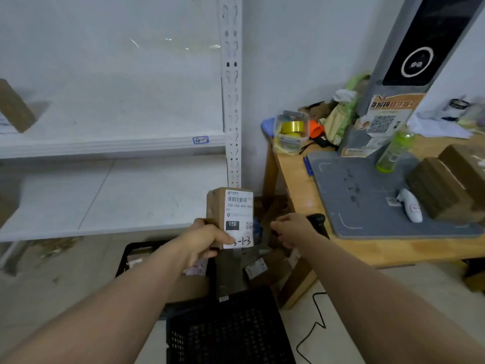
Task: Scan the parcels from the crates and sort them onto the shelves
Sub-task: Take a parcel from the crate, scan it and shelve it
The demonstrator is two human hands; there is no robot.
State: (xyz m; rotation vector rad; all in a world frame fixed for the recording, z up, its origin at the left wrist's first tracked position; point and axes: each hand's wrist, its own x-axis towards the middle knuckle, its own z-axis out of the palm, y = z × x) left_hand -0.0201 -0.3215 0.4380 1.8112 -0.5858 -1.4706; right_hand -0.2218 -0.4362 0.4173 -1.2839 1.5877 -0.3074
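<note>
Cardboard parcel (217, 206) upright in outstretched left hand (207, 240)

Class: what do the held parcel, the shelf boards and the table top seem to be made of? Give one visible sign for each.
Parcel: likely cardboard, matt brown, with a white paper label stuck on. Shelf boards: probably painted metal or laminate, smooth white; cannot tell which. Table top: looks like wood, light, with a slight sheen.

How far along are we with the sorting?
Early, it seems. One brown parcel sits on the shelf marked 4-2. In hand: left hand grips a labelled parcel, right hand holds the black scanner beside it. Remaining: loose parcels below by the black crate.
</note>
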